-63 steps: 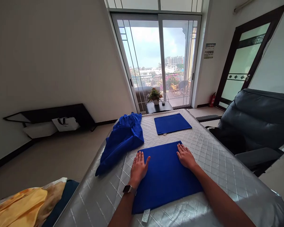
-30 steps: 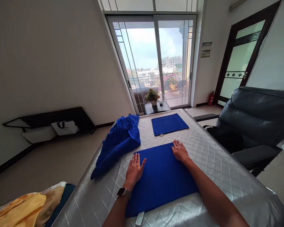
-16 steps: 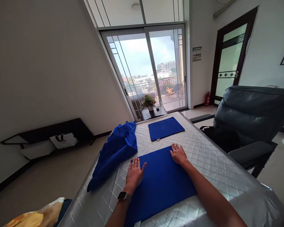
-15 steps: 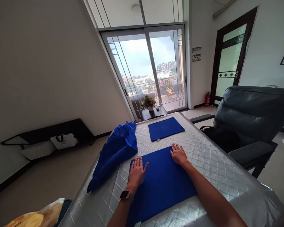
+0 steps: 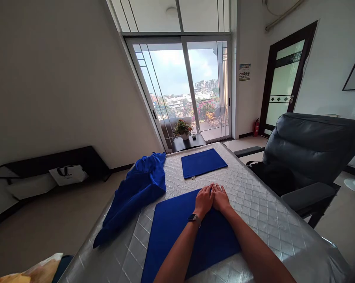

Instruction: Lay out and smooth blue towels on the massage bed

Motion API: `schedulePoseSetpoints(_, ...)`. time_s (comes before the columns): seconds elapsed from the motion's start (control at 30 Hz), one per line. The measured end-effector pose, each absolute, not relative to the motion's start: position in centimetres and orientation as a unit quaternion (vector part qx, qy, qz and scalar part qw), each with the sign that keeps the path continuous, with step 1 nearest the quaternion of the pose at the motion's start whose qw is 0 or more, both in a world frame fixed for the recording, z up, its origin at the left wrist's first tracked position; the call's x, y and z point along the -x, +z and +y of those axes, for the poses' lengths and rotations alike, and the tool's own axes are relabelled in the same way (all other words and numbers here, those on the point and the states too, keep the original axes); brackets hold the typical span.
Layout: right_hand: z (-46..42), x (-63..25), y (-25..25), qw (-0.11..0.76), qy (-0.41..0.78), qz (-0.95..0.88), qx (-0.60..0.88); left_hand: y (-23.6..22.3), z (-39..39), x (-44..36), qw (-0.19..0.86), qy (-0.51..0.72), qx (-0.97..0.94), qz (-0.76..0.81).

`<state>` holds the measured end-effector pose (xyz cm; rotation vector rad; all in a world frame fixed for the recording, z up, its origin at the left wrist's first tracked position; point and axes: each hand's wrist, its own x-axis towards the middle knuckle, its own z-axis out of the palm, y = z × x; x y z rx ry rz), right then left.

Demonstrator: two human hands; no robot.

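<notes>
A flat, rectangular blue cloth (image 5: 171, 224) lies in front of me on a silver quilted cover (image 5: 263, 220). My left hand (image 5: 204, 200), with a watch on its wrist, rests on the cloth near its far right corner. Right beside it, their fingers touching, my right hand (image 5: 220, 197) lies palm down at the cloth's far edge. Both hands have their fingers stretched forward and grip nothing. Farther off lies a second flat blue cloth (image 5: 204, 162) with a small pale tag. To the left, a crumpled blue cloth (image 5: 136, 192) hangs partly over the cover's edge.
A black armchair (image 5: 310, 153) with a dark bag (image 5: 272, 177) on it stands at the right. Beyond the far edge is a small dark table (image 5: 189, 144) with a potted plant (image 5: 182, 129). A low black shelf (image 5: 95, 161) holding a white bag (image 5: 68, 175) stands left.
My left hand has slid right across the flat blue cloth, from its left edge to beside my right hand. My right hand has stayed near the far right corner. The view has shifted slightly.
</notes>
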<state>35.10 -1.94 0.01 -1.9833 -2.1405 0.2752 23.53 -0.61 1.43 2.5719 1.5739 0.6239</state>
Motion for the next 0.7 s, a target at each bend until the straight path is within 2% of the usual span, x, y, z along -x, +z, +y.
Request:
schedulePoseSetpoints(0.37, -1.9, -35.0, 0.0, 0.117, 0.095, -0.721, 0.677, -0.3, 0.3, -22.4, 0.047, 0.136, -0.85, 0.506)
schedulePoseSetpoints(0.7, -1.7, -34.8, 0.0, 0.133, 0.101, -0.702, 0.692, -0.2, 0.1, -17.9, 0.022, 0.082, -0.83, 0.551)
